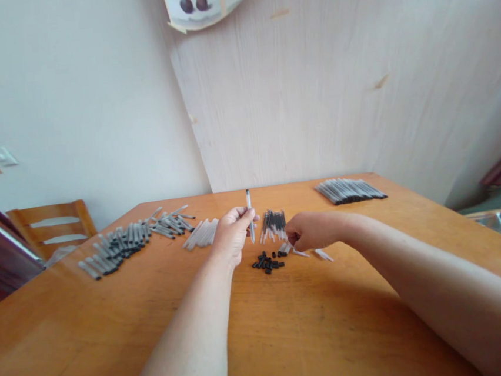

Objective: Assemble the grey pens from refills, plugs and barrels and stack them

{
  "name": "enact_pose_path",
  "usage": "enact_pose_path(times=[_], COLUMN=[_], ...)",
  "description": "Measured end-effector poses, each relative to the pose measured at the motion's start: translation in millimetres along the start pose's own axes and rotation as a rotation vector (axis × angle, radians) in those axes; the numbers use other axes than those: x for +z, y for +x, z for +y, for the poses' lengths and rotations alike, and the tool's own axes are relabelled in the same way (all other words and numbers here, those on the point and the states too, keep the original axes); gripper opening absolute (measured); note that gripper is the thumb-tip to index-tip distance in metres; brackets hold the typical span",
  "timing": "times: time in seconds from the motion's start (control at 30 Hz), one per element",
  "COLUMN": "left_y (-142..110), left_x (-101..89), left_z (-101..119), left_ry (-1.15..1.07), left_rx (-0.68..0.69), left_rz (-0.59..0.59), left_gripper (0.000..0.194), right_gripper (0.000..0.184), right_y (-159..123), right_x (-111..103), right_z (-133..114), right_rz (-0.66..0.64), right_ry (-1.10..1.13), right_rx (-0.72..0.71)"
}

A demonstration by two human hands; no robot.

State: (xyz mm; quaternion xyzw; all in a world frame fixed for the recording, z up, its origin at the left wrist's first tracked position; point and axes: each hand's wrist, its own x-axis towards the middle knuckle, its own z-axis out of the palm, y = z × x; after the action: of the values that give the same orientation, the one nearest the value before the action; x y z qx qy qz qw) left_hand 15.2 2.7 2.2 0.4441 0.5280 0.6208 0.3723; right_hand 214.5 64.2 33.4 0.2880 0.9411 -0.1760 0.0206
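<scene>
In my left hand (233, 234), closed around its middle, a clear pen (248, 199) with a dark top end stands upright above the table. My right hand (308, 230) is closed, fingers down at a few small clear plastic pieces (323, 255) that look like pen caps; whatever its fingertips pinch is hidden. Between the hands lies a bundle of pen refills (273, 224) with dark and pale ends. Nearer to me is a small heap of short black plugs (267, 262). Clear pen barrels (202, 233) lie just left of my left hand.
Rows of clear tubes with black ends (125, 242) spread over the left of the wooden table (290, 326). A neat row of pens with black ends (350, 191) lies at the back right. A wooden chair (54, 227) stands beyond the left edge, and a wall rises behind.
</scene>
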Motion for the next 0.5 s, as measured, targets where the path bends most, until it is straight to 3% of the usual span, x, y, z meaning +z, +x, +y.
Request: enact_pose_path(times=[0.3, 0.5], left_y=[0, 2], left_x=[0.3, 0.0], left_z=[0, -2], left_ry=[-0.022, -0.064], left_rx=[0.008, -0.005], left_rz=[0.013, 0.045], left_gripper=[0.031, 0.031], right_gripper=[0.013, 0.012], right_y=[-1, 0], right_x=[6, 0], right_z=[-21, -15], right_rz=[-0.043, -0.058], right_ry=[0.010, -0.054], right_rx=[-0.098, -0.044])
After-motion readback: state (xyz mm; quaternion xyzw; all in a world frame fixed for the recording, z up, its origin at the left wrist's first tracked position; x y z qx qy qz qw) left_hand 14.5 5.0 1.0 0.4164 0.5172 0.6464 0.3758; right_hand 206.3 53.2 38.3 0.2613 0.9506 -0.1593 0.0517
